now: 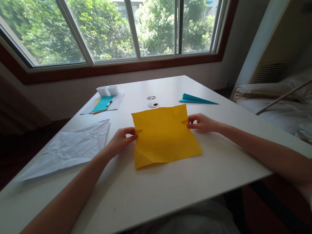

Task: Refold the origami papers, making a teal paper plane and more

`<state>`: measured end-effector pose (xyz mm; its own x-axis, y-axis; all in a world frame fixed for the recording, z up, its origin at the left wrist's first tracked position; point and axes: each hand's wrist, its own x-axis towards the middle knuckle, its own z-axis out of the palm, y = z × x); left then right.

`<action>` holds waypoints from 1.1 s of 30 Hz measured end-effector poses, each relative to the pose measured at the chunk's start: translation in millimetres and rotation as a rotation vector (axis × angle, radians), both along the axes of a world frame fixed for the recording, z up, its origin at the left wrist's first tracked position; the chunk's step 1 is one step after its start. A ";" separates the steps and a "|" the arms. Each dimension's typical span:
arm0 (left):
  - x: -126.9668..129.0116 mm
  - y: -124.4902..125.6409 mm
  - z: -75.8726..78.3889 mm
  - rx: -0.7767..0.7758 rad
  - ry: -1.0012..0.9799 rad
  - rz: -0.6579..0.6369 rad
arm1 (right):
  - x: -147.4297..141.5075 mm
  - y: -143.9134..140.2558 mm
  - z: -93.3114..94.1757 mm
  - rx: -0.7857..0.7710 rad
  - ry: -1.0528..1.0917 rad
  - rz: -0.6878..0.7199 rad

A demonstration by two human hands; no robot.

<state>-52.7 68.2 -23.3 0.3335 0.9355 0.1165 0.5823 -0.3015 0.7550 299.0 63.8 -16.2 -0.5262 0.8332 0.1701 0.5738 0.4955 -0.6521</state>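
While the yellow paper (163,135) lies flat on the surface (154,187), the left hand (121,139) and right hand (201,123) pinch its side edges, seemingly ready for a careful, even fold.

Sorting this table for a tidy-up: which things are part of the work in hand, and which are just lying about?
In hand:
yellow paper, pinched at its edges by the left hand and right hand

Lying about:
creased white sheet
teal folded paper
teal sheet with pen
two white cups

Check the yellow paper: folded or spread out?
Spread out. The yellow paper lies flat and single-layered on the table, creased from earlier folds, with the left hand and right hand pinching its side edges.
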 end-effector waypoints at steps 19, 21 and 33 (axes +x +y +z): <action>3.4 -15.5 11.7 0.356 0.579 -0.301 | 4.2 -1.9 -5.2 0.419 -0.346 0.205; 9.9 -23.7 15.4 0.386 0.665 -0.257 | -0.4 -6.4 -1.2 0.443 -0.385 0.198; 42.6 -56.3 7.4 0.429 0.573 -0.539 | -34.8 -42.6 2.5 0.452 -0.387 0.363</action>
